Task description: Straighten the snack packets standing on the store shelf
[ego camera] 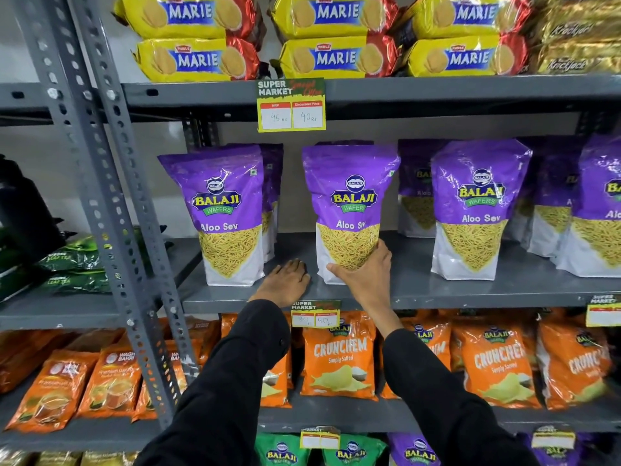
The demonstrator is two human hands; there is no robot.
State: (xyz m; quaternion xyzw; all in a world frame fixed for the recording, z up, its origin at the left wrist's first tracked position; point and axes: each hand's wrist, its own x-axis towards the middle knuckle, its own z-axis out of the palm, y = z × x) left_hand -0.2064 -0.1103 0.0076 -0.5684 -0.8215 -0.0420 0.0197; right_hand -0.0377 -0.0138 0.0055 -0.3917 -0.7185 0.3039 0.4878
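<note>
Three front packets: we see purple Aloo Sev packets upright along the grey shelf (437,290).
Middle packet (349,210): stands near the shelf's front edge, leaning slightly.
Right hand (364,267): our grip is closed around the middle packet's lower right corner.
Left hand (285,280): lies flat and open on the shelf, between the left packet (228,213) and the middle packet.
Right packet (477,206): stands apart, untouched.
</note>
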